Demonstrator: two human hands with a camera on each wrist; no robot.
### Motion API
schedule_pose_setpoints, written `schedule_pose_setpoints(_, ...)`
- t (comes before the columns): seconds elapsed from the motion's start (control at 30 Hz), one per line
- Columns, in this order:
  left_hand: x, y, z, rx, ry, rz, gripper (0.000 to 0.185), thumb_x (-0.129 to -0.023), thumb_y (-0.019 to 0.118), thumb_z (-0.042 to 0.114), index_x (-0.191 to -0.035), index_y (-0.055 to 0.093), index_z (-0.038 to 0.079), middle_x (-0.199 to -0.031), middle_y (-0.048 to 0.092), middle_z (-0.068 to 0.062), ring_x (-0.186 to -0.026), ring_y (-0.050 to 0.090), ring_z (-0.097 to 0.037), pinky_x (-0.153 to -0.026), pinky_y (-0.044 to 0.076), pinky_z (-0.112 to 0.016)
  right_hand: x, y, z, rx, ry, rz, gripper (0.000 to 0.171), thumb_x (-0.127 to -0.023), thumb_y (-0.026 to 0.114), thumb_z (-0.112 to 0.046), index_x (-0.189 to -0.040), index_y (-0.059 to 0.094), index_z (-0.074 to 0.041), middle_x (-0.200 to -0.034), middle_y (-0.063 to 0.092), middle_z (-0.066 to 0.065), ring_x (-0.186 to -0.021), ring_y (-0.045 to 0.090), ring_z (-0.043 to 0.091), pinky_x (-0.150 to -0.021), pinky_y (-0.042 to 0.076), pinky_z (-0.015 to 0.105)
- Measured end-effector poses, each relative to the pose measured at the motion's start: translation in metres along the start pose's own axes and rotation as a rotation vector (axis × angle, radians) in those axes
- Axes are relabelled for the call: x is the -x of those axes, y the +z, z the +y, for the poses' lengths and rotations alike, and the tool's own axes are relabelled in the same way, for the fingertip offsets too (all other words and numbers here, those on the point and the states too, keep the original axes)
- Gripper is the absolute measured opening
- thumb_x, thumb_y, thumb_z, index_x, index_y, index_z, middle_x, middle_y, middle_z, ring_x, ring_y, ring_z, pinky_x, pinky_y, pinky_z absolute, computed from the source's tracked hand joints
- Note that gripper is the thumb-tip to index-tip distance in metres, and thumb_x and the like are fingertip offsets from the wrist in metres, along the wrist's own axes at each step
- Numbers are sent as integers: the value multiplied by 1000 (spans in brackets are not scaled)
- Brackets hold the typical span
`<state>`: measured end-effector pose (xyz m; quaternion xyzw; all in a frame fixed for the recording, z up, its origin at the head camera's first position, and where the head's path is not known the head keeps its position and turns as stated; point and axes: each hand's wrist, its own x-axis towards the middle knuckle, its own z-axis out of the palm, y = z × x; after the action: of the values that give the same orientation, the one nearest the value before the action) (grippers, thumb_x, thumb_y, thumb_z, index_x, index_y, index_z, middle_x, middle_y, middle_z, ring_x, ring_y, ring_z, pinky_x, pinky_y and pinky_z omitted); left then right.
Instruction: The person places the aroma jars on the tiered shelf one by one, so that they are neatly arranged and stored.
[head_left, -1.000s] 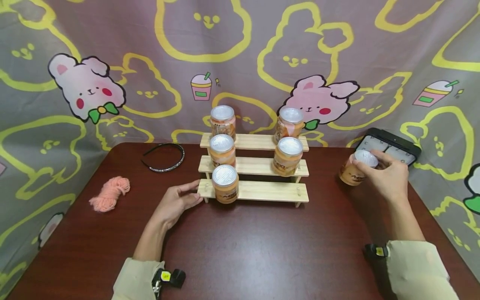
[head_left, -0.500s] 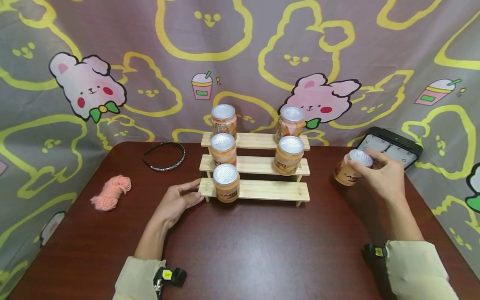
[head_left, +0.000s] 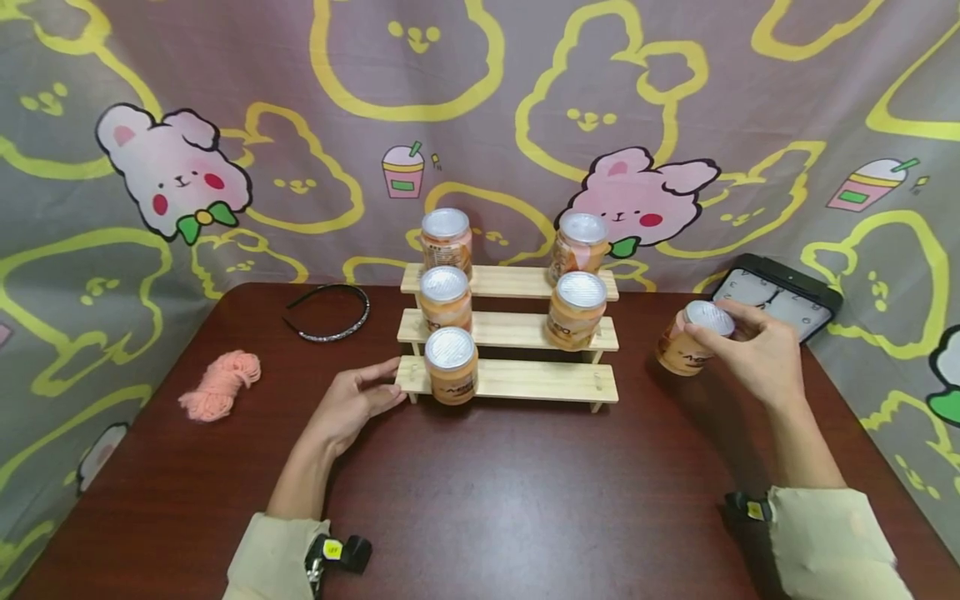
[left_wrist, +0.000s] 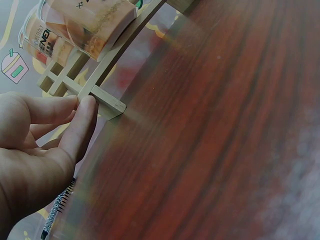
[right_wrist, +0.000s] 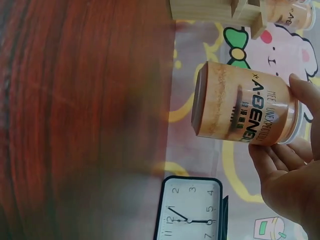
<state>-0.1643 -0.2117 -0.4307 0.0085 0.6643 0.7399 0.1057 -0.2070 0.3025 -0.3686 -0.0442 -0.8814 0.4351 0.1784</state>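
Can [head_left: 686, 346]: orange label, silver lid, held in the right hand [head_left: 753, 358] above the table's [head_left: 525, 500] right side, tilted, its base clear of the wood in the right wrist view [right_wrist: 245, 102]. Fingers [right_wrist: 302, 95] curl round the lid end, so the can is gripped from the top. It sits right of the wooden rack [head_left: 517, 382], apart from it.

Left hand [head_left: 352, 404]: rests on the table at the rack's lower-left corner. Left wrist view shows the thumb [left_wrist: 82, 125] touching the end of the lowest step [left_wrist: 107, 102]; the other fingers are loosely bent, holding nothing.

Rack: three steps, five cans standing upright. Left column has one per step: bottom [head_left: 450, 365], middle [head_left: 445, 298], top [head_left: 446, 240]. Right column has two: middle [head_left: 576, 308], top [head_left: 579, 246]. Lowest step's right end is bare.

Behind the right hand: a black clock [head_left: 776, 292], leaning against the printed backdrop [head_left: 480, 100]; white face [right_wrist: 190, 212] legible in the wrist view.

Table, left side: a black headband [head_left: 328, 312] near the back edge; a bundle of pink yarn [head_left: 220, 385] nearer the left edge, well apart from the rack.
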Motion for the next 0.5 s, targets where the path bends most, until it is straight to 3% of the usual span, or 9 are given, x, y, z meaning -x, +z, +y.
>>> schedule_pose_setpoints(0.2,0,0,-1,2,-2,3,51,-97,47,-15,-148,36,-16,-138,43,-31,-98,65,-8,-96,55,-25,5,2,-8,-4,-28,2,61,-81,87,-30,-130,67,1,-122,64,14,-87,58,-5,-70,47,2)
schedule_pose_setpoints(0.5,-1,0,-1,0,-1,-2,52,-97,46,-15,-148,36,-16,-138,41,-31,-98,65,-9,-96,55,-25,13,5,-22,-13,-74,-57,61,-83,86,-29,-132,65,2,-130,61,23,-93,57,-8,-77,47,1)
